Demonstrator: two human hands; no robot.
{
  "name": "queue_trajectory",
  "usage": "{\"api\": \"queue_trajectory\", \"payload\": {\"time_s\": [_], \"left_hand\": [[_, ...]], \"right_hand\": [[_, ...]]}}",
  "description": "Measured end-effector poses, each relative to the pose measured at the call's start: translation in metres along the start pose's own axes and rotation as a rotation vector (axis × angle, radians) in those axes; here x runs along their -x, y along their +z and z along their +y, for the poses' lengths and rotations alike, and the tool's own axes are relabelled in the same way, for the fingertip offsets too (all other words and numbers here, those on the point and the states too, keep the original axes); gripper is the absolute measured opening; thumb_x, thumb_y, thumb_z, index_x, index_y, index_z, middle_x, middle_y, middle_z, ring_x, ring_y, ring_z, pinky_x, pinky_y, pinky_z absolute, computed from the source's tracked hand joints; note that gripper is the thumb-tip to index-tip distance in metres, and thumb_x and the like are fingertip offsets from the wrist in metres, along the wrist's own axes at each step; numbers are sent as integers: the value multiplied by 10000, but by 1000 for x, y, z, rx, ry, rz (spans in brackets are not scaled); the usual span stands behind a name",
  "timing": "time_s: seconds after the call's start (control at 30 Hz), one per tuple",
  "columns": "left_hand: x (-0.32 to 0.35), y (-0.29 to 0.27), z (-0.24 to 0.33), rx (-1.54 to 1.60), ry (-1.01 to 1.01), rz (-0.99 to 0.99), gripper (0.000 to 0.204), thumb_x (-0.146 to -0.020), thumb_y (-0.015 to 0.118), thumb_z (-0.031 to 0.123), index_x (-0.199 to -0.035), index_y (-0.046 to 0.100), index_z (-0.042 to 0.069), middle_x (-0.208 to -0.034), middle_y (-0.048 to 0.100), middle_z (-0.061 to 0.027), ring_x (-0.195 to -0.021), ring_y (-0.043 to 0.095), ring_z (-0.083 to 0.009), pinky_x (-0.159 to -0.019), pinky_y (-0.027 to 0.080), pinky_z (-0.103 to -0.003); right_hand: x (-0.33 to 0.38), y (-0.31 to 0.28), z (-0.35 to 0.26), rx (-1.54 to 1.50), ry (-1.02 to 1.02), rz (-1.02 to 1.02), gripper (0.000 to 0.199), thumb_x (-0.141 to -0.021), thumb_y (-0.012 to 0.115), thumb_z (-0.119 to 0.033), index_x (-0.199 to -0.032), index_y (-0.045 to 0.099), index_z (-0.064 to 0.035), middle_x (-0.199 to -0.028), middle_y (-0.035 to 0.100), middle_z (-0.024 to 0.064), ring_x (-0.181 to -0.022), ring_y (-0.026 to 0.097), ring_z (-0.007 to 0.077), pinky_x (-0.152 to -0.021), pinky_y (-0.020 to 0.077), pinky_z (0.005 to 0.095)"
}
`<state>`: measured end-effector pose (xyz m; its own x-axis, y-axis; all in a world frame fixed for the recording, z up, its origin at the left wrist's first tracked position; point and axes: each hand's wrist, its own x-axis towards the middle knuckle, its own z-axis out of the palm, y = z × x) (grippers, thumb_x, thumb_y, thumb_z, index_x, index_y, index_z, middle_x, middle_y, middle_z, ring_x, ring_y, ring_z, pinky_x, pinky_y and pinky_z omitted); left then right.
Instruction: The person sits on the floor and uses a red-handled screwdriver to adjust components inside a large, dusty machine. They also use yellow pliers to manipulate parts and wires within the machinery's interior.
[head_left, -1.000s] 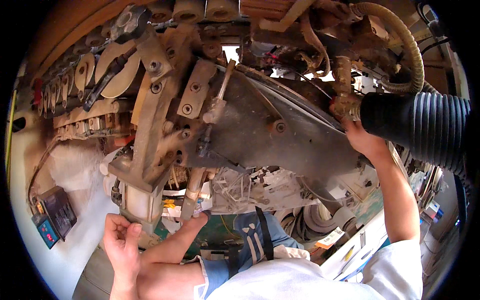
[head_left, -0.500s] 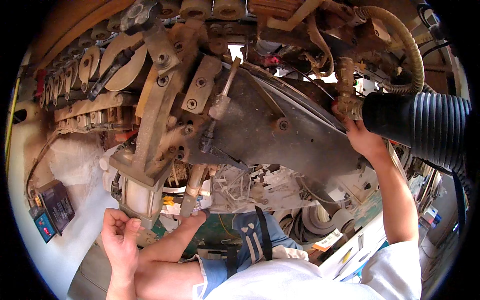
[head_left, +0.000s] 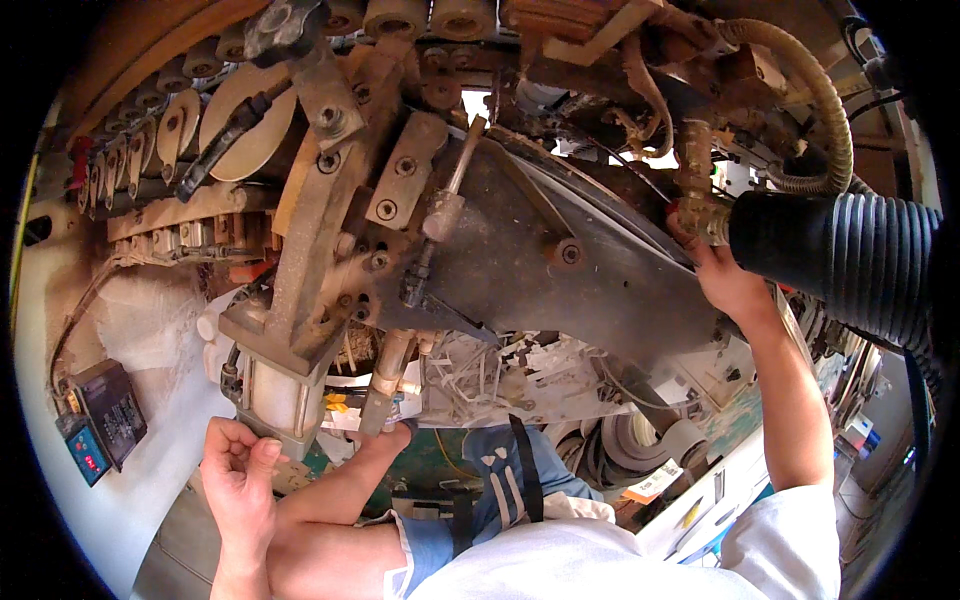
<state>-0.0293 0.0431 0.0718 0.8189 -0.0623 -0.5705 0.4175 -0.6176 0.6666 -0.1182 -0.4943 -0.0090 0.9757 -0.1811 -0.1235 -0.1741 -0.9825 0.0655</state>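
My left hand [head_left: 240,485] is at the lower left, its fingers curled in and the thumb bent toward them. Nothing shows between them. The thumb lies close against the lower corner of a pneumatic cylinder [head_left: 278,402]; whether they touch, I cannot tell. My right hand [head_left: 728,280] reaches up along the right end of a dusty dark metal plate [head_left: 560,270], beneath a brass-coloured pipe fitting [head_left: 697,165]. Its fingertips go behind the plate's edge and the fitting, so what they touch is hidden.
A ribbed black hose [head_left: 870,255] runs in from the right. Scrap strips [head_left: 480,375] litter a ledge below the plate. Rolls of edging tape [head_left: 635,440] lie lower down. A small box with a lit display [head_left: 88,452] hangs at left. A row of rollers [head_left: 395,18] lines the top.
Almost nothing differs. The whole view has shifted very slightly, and both hands keep their places by the cylinder and the plate's right end.
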Motion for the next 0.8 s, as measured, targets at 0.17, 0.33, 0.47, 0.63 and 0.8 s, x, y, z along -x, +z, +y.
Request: {"api": "queue_trajectory", "payload": {"time_s": [0.17, 0.33, 0.47, 0.63, 0.8], "left_hand": [[0, -1, 2, -4, -13, -5, 234, -992, 702, 88, -947, 476, 48, -804, 534, 3, -710, 570, -75, -676, 503, -229], [1, 1, 2, -3, -3, 9, 236, -991, 707, 100, -954, 480, 46, -809, 534, 0, -708, 571, -77, -678, 512, -230], [1, 2, 0, 19, 11, 15, 249, -991, 714, 115, -953, 478, 46, -811, 525, 0, -704, 566, -79, -677, 517, -233], [0, 1, 1, 10, 8, 1, 259, -992, 715, 121, -947, 471, 47, -809, 516, -1, -701, 566, -80, -666, 513, -236], [0, 1, 2, 7, 6, 3, 257, -993, 713, 120, -948, 470, 49, -805, 515, 0, -704, 570, -79, -663, 506, -233]], "right_hand": [[6, 6, 5, -93, 43, 34, 301, -887, 699, -263, -1142, 736, -108, -1141, 718, 156, -1078, 659, 396, -975, 518, 472], [6, 7, 8, -52, -5, 48, 329, -885, 702, -269, -1167, 724, -101, -1176, 707, 161, -1099, 652, 393, -993, 510, 473], [5, 6, 8, -47, -35, 79, 342, -880, 705, -270, -1176, 719, -100, -1188, 701, 166, -1110, 645, 395, -1006, 499, 483], [6, 7, 8, 65, -68, 97, 340, -880, 701, -277, -1169, 720, -99, -1186, 700, 165, -1115, 640, 401, -1018, 488, 492], [4, 6, 7, 66, -44, 54, 345, -880, 692, -290, -1166, 722, -99, -1206, 696, 162, -1122, 637, 404, -1029, 480, 495]]}}
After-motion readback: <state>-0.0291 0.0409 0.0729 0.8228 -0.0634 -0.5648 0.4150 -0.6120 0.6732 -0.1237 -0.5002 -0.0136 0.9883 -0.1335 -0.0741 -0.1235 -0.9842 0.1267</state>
